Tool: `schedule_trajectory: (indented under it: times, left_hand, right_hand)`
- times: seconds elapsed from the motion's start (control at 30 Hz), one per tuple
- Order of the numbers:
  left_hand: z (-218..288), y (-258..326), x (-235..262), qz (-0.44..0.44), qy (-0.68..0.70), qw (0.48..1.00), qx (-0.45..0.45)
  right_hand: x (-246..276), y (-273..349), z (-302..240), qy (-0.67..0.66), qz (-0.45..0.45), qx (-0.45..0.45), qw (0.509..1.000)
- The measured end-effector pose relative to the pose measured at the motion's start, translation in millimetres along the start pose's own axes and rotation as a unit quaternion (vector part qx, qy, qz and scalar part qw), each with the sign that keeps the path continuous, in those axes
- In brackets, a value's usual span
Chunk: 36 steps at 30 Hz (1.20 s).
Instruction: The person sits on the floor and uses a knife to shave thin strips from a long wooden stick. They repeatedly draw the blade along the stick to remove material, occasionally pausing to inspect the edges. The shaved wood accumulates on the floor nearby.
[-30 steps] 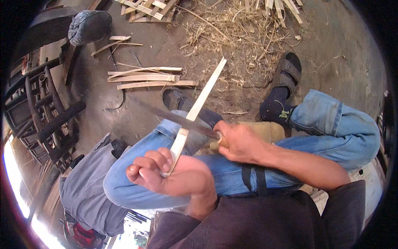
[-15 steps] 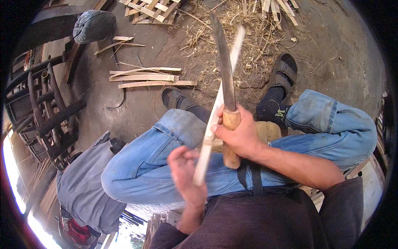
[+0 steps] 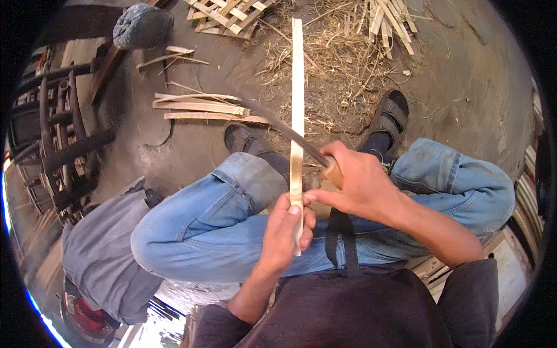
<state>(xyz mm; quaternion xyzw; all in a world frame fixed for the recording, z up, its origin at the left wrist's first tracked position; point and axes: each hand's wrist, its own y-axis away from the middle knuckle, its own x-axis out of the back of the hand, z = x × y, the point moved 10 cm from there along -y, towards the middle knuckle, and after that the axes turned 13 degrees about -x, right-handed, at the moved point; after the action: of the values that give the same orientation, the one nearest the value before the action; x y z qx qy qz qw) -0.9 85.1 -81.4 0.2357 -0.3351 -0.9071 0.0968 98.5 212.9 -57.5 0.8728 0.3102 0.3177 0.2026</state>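
Observation:
My left hand grips the lower end of a long, pale bamboo strip, thumb on top near its node. The strip points away from me, nearly straight ahead. In my right hand is a long-bladed knife, its fist closed round the wooden handle. The dark blade slants to the far left and crosses the strip just beyond my left hand; its tip is blurred. My right thumb reaches to the strip's edge beside the left fingers.
Several cut strips lie on the floor at the left. Shavings cover the ground ahead, between a woven lattice and a strip bundle. A dark frame and grey cloth are at the left.
My left hand, open beside the strip before, has closed on its lower end. The right hand has let go of the strip; its knife has swung from upright to slanting left across it.

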Motion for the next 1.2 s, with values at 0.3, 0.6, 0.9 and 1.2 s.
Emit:
schedule_trajectory:
  times: [0.3,0.6,0.9,1.2]
  left_hand:
    - [-10.7,10.3,-3.3,-0.020,0.037,0.999,0.027]
    - [-17.3,28.7,-10.7,-0.036,0.050,0.998,0.026]
    - [-17.8,22.8,-9.3,-0.025,0.085,0.995,0.034]
    - [-21.2,29.7,-18.6,-0.036,0.179,0.980,0.078]
  right_hand:
    - [-3.8,35.3,12.1,0.338,0.020,0.156,0.928]
    - [5.9,31.7,21.7,0.339,-0.016,0.089,0.937]
    - [-6.2,41.0,25.8,0.400,-0.027,0.077,0.913]
    - [22.8,13.5,29.3,0.369,0.037,0.067,0.926]
